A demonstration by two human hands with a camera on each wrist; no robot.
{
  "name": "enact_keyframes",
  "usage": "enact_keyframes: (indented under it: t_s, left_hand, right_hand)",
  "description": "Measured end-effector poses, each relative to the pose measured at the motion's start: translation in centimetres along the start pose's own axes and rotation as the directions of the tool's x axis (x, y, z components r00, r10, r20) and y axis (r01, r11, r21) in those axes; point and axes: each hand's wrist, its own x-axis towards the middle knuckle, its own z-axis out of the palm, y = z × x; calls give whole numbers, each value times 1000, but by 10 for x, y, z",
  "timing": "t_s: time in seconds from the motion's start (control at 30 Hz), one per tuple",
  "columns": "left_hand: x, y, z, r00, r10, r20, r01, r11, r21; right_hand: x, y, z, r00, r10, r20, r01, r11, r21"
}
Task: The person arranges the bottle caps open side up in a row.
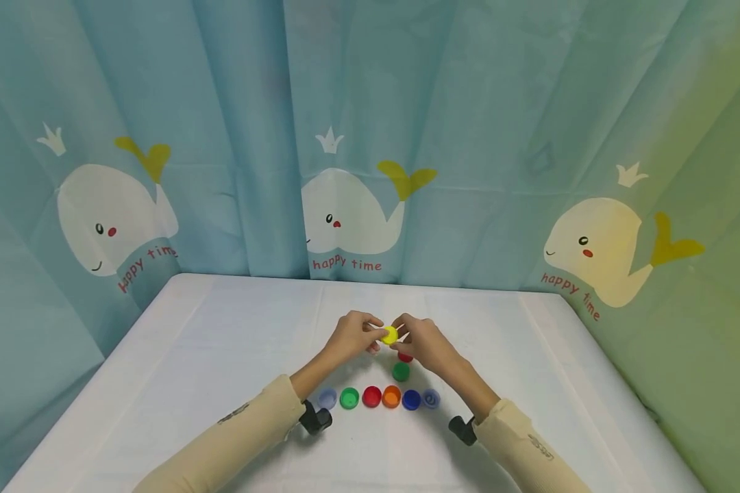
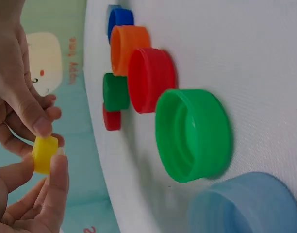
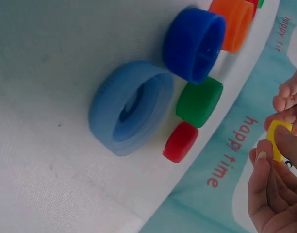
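Observation:
Above the table, both hands meet at a small yellow bottle cap (image 1: 390, 335). The left hand (image 1: 349, 337) pinches it between thumb and finger. At its other side, the right hand (image 1: 428, 342) has its thumb and fingertips on the cap too, as the left wrist view shows. Under the right hand lie a small red cap (image 3: 180, 142) and a green cap (image 1: 401, 372), one behind the other. Nearer the person runs a row of caps: light blue (image 1: 327, 398), green (image 2: 194, 136), red (image 1: 372, 396), orange (image 1: 391, 396), dark blue (image 3: 194, 44) and another light blue (image 3: 131, 108).
A white cloth covers the table (image 1: 234, 329). Behind it hangs a blue-green curtain (image 1: 247, 137) printed with whales. Dark wrist cameras sit under the left (image 1: 316, 418) and right cuffs, close to the ends of the row.

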Motion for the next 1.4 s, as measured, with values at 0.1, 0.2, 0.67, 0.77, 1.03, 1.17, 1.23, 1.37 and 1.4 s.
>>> enact_keyframes:
  t_s: [0.1, 0.2, 0.67, 0.77, 1.03, 1.17, 1.23, 1.37, 1.4]
  left_hand:
    - [-3, 4, -2, 1000, 18, -1, -18, 1000, -25]
    - [-7, 7, -5, 999, 44, -2, -44, 999, -29]
    - [-25, 11, -8, 974, 224, -14, -224, 974, 22]
    - [-29, 12, -7, 973, 228, -27, -229, 974, 2]
    - [-35, 13, -6, 976, 209, -66, -216, 969, -117]
    - [-36, 14, -7, 980, 194, -52, -200, 968, -150]
    - [-36, 14, -7, 981, 189, -48, -194, 970, -145]
    - [-38, 15, -6, 975, 214, -53, -219, 971, -100]
    - [-38, 15, -5, 973, 225, -56, -229, 969, -90]
  right_hand:
    - [-3, 0, -2, 999, -23, -23, 24, 999, 42]
    - [-5, 2, -2, 998, -57, -41, 62, 991, 115]
    - [-21, -5, -16, 1000, 9, -8, -5, 914, 407]
    - [-29, -21, -26, 1000, 5, 5, -7, 895, 446]
    - [-29, -15, -21, 1000, -9, -29, 22, 880, 474]
    - [-29, -4, -15, 998, -29, -55, 51, 888, 458]
    - [-30, -1, -15, 997, -39, -66, 66, 886, 458]
    - [-33, 2, -14, 995, -53, -89, 89, 883, 462]
    - [-34, 2, -14, 994, -54, -93, 91, 882, 462]
